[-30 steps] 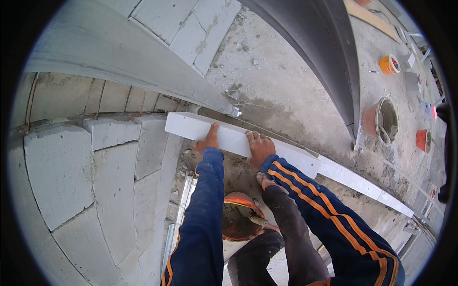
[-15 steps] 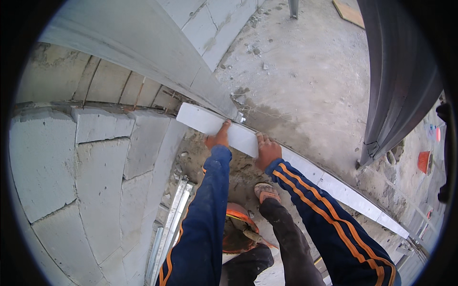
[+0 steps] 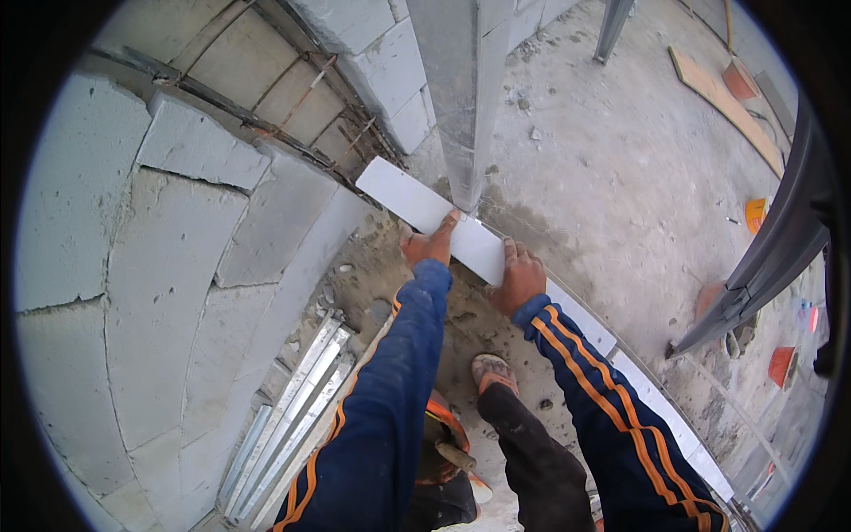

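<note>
A pale aerated concrete block (image 3: 401, 189) lies slantwise in front of me, at the head of a row of similar pale blocks (image 3: 581, 317) that runs to the lower right. My left hand (image 3: 432, 239) grips its near edge, thumb on top and fingers bent down the side. On the same block, toward its right end, my right hand (image 3: 519, 278) is closed over the edge with the fingers on the top face. The block's underside is hidden. Just beyond my left hand, the foot of a grey metal column (image 3: 463, 168) stands against or very close to the block's far side.
A block wall (image 3: 168, 257) fills the left, with rusty rebar (image 3: 310, 89) behind it. Metal profiles (image 3: 288, 403) lie at its foot. An orange-rimmed bucket (image 3: 452, 426) with a handled tool stands between my legs. A dark steel post (image 3: 753, 257) rises at right; a board (image 3: 727, 106) lies beyond.
My view has swung, so the column now looks more upright and the bucket lower. Both hands stay on the block; my left hand has shifted its grip slightly.
</note>
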A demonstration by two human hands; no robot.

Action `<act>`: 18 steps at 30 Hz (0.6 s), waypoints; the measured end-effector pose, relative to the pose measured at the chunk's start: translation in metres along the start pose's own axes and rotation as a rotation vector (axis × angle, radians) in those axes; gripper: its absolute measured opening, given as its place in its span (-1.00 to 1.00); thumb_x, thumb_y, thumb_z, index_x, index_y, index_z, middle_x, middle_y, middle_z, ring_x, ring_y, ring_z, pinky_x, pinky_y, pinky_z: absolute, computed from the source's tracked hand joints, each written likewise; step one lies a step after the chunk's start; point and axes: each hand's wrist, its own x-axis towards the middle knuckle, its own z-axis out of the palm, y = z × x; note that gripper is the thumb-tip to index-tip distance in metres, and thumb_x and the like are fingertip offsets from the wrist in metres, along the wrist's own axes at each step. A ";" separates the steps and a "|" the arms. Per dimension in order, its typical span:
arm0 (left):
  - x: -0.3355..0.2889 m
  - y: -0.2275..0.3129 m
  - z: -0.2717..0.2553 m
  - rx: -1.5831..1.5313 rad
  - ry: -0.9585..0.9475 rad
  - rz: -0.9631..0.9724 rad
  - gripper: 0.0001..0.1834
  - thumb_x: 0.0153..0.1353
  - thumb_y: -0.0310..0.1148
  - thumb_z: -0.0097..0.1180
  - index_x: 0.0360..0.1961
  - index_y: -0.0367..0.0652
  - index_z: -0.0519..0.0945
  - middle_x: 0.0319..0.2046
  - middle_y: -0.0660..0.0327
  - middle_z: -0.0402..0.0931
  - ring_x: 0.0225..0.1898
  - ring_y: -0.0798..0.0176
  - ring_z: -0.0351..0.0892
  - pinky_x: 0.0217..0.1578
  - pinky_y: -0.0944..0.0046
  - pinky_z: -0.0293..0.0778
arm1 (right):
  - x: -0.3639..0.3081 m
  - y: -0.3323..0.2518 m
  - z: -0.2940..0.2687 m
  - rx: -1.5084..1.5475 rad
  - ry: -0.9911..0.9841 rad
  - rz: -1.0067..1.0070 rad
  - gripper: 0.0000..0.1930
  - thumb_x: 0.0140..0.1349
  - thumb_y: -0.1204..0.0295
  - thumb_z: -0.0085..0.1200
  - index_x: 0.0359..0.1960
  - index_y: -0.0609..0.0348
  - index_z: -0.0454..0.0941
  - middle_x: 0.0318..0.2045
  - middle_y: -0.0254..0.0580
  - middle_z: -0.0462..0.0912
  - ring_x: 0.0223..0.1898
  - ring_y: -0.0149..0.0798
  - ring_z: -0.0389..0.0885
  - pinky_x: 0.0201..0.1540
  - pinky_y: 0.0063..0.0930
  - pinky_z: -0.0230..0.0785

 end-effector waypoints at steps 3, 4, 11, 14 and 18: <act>-0.003 0.000 -0.002 -0.026 -0.028 0.024 0.31 -0.23 0.16 0.58 0.33 -0.60 0.22 0.28 -0.17 0.35 0.25 -0.03 0.44 0.26 0.14 0.38 | -0.006 -0.004 0.004 -0.016 0.068 -0.017 -0.09 -0.16 0.32 0.46 0.29 0.38 0.33 0.07 0.10 0.52 0.18 0.11 0.47 0.26 -0.12 0.33; -0.006 0.001 -0.003 0.009 0.003 0.026 0.31 -0.21 0.16 0.57 0.33 -0.61 0.21 0.28 -0.18 0.35 0.25 -0.04 0.43 0.27 0.13 0.38 | -0.013 -0.005 0.005 -0.028 0.075 -0.009 -0.11 -0.13 0.33 0.46 0.29 0.37 0.34 0.08 0.10 0.51 0.19 0.11 0.45 0.27 -0.10 0.30; -0.006 0.005 -0.019 0.023 -0.193 -0.001 0.29 -0.15 0.25 0.49 0.35 -0.58 0.22 0.29 -0.17 0.32 0.25 -0.06 0.42 0.26 0.13 0.38 | -0.098 0.024 0.002 0.154 0.473 -0.247 -0.50 0.04 0.42 0.37 0.06 0.25 0.55 -0.05 0.06 0.55 0.01 0.10 0.51 0.06 -0.09 0.39; -0.010 -0.004 -0.017 -0.042 -0.356 -0.086 0.26 -0.09 0.32 0.42 0.38 -0.46 0.20 0.30 -0.12 0.26 0.23 -0.11 0.40 0.15 -0.05 0.48 | -0.118 0.043 0.005 0.373 0.550 -0.275 -0.65 0.09 0.42 0.33 -0.07 0.24 0.61 -0.17 0.04 0.59 -0.13 0.09 0.57 -0.12 -0.15 0.46; -0.014 -0.009 -0.011 -0.286 -0.590 -0.175 0.22 -0.06 0.34 0.38 0.41 -0.29 0.15 0.29 -0.06 0.24 0.21 -0.17 0.40 0.08 -0.17 0.52 | -0.116 0.043 -0.004 0.559 0.317 -0.159 -0.68 0.09 0.37 0.35 -0.14 0.24 0.64 -0.25 0.01 0.61 -0.23 0.04 0.61 -0.24 -0.24 0.48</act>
